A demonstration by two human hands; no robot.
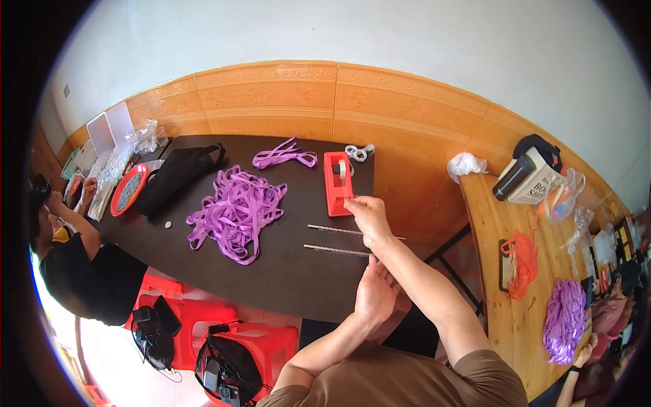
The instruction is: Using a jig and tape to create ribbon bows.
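Observation:
My right hand (369,218) reaches over the dark table, thumb and fingertips pinched together at the near end of a red tape dispenser (331,184). Whatever lies between those fingertips is too small to make out. Two thin, patterned sticks lie side by side on the tabletop: the farther stick (332,229) runs under my right hand, and the nearer stick (336,250) ends by my left thumb. Palm up at the table's near edge, my left hand (376,292) has its fingers stretched out. A tangled heap of purple ribbon (237,210) lies left of the sticks.
Scissors (359,152), a small ribbon bundle (285,154), a black bag (180,178) and a red plate (114,205) share the dark table (285,285). A person (88,264) works at left. The wooden table (505,339) at right holds more purple ribbon (565,319) and bags.

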